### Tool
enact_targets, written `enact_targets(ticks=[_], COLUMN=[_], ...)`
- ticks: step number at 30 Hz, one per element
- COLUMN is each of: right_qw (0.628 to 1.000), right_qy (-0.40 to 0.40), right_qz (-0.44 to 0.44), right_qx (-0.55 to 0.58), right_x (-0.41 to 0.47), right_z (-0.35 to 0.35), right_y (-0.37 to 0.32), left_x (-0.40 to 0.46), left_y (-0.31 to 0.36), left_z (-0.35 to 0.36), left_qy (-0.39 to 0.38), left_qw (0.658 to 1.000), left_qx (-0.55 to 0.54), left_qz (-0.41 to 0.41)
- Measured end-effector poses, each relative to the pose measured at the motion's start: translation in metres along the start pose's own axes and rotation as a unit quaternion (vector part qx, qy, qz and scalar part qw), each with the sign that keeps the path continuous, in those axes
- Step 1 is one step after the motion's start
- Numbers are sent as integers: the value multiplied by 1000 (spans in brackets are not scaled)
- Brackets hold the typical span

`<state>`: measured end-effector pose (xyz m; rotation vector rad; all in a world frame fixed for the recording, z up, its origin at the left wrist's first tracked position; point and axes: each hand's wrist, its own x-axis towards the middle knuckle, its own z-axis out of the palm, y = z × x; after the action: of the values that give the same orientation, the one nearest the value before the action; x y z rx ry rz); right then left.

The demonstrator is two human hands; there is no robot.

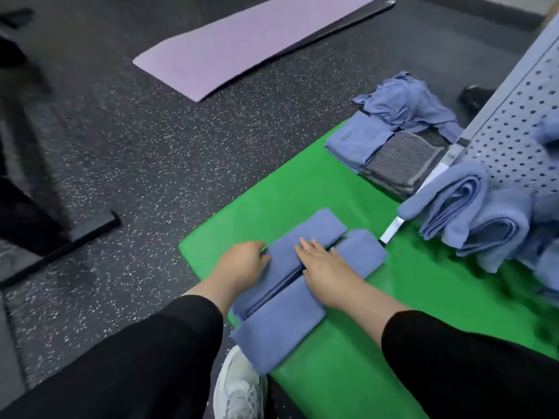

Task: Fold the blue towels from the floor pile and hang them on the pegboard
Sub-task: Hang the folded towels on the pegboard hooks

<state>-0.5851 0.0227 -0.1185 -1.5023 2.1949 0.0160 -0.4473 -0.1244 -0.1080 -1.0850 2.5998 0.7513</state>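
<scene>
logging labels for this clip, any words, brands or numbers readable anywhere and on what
None can be read.
Pegboard: holes only; the pale strip on its lower edge is blank or too blurred to tell.
Shoe: no legible brand.
Towel under the left hand and right hand, green mat, purple mat: plain.

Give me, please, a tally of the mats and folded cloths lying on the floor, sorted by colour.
Green mat: 1
Purple mat: 1
Blue towel being folded, under the left hand and right hand: 1
Folded blue towel set aside: 1
Folded grey cloth: 1
Total: 5
</scene>
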Motion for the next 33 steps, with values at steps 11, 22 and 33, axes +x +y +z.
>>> enact_targets(ticks=[11,22,33], right_qw=[1000,947,943], right_qy=[2,278,296], right_qz=[6,23,136], right_qx=[14,160,71], right_x=[6,-41,-133], right_z=[-3,-82,-203], right_y=[0,26,74], left_x=[24,-4,-25], left_y=[20,93,216], left_z=[-6,-100,-131], left_qy=[6,-187,-22], left_qw=[992,849,926], left_qx=[-124,-494,-307], left_qz=[-28,29,219])
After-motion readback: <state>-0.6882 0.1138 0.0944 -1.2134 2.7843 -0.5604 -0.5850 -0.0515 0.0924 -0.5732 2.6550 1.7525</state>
